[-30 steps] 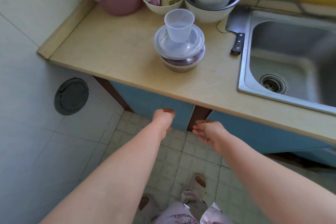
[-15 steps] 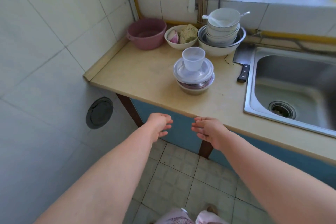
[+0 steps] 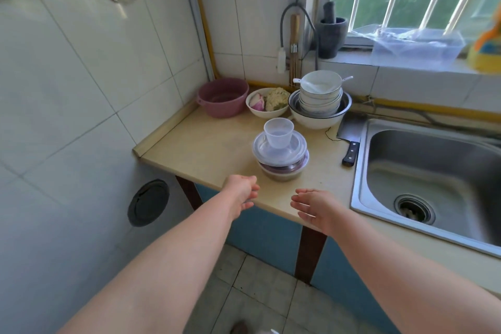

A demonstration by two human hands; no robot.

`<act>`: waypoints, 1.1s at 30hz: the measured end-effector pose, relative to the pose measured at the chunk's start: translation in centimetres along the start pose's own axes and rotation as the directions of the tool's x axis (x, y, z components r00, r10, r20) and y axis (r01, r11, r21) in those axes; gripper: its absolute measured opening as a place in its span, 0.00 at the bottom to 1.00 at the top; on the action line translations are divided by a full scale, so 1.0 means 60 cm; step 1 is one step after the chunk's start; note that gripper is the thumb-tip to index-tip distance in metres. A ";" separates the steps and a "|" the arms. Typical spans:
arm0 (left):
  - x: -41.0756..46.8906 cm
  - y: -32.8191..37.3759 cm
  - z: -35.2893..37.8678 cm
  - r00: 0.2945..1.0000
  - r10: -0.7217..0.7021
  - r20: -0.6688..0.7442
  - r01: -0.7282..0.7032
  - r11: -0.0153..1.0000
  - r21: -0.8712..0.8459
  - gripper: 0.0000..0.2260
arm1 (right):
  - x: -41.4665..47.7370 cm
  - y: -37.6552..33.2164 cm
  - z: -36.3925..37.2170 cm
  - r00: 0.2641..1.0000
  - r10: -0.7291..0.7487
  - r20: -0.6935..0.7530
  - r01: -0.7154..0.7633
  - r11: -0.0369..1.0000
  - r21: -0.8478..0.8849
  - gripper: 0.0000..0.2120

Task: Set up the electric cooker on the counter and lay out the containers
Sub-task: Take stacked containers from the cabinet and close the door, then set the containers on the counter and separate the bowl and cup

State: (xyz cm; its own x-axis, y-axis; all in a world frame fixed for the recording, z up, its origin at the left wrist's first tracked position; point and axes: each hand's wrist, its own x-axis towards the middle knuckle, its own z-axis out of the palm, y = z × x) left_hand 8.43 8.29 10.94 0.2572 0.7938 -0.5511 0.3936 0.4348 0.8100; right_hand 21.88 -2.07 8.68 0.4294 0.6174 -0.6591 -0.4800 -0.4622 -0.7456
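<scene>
White tiles (image 3: 81, 89) covered the wall on the left, and a round dark vent cover (image 3: 148, 203) sat low in it. A pink basin (image 3: 222, 97) stood in the back corner of the beige counter (image 3: 206, 144), close to the wall. The left hand (image 3: 242, 191) hovered over the counter's front edge, released, its fingers loosely curled round nothing. Behind it, just right of the basin, a white bowl (image 3: 267, 102) held pale food. The containers (image 3: 280, 160), two round clear tubs with lids, stood stacked near the front edge, the lower one dark inside. A clear cup (image 3: 278, 132) stood upright on the top lid. The stack lay just beyond the two hands and between them, touched by neither. The right hand (image 3: 314, 207) hung over the same edge, released, with its fingers straight, its palm turned leftward, and nothing in it. At the back a nest of white bowls (image 3: 320, 102) sat in a larger one, a spoon (image 3: 311, 86) in the topmost. A cleaver (image 3: 351, 141) lay flat beside the steel sink (image 3: 433, 171), handle toward the front. On the sill above stood a dark mortar (image 3: 331, 35) and a clear plastic box (image 3: 414, 46).
</scene>
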 end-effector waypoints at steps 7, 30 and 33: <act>0.065 0.048 -0.004 0.998 0.006 -0.056 -0.006 1.000 -0.006 0.10 | 0.025 -0.026 0.006 0.997 -0.003 -0.079 0.007 0.998 0.057 0.08; 0.216 0.117 0.001 0.981 -0.056 0.187 0.070 0.995 -0.065 0.06 | 0.120 -0.046 0.053 0.940 0.092 -0.329 -0.022 0.977 0.210 0.18; 0.223 0.130 -0.004 0.980 -0.043 0.195 0.058 0.996 -0.073 0.07 | 0.128 -0.044 0.061 0.939 0.085 -0.334 -0.011 0.976 0.217 0.18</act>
State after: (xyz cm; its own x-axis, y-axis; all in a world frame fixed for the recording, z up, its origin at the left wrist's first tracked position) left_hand 14.71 22.40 9.95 0.4075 0.6762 -0.6138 0.3422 0.5101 0.7891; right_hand 23.63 6.21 5.94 0.6176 0.3277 -0.7150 -0.6396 -0.3197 -0.6990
